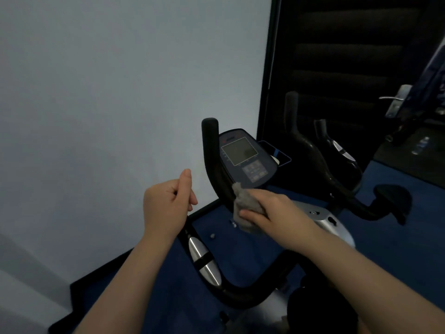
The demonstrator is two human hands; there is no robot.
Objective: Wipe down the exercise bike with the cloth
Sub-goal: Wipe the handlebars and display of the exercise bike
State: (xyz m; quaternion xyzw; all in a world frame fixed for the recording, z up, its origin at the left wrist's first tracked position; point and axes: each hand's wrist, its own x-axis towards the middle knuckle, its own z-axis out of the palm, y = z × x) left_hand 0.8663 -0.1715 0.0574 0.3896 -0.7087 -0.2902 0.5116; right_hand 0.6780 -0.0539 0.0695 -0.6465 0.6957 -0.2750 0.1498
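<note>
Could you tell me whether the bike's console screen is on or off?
It appears off: the console screen is a flat, unlit grey with no digits or graphics showing, though the picture is dim.

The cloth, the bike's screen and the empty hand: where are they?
cloth (243,203), head view, bunched grey middle.
screen (239,150), head view, centre of the display.
left hand (166,203), head view, back of the hand.

The left hand (168,201) is raised in the air on a bare forearm, its fingers curled loosely into the palm, thumb up, holding nothing. The right hand (269,208) reaches forward, palm down, fingers and thumb curled round a bunched cloth (243,206).
</note>
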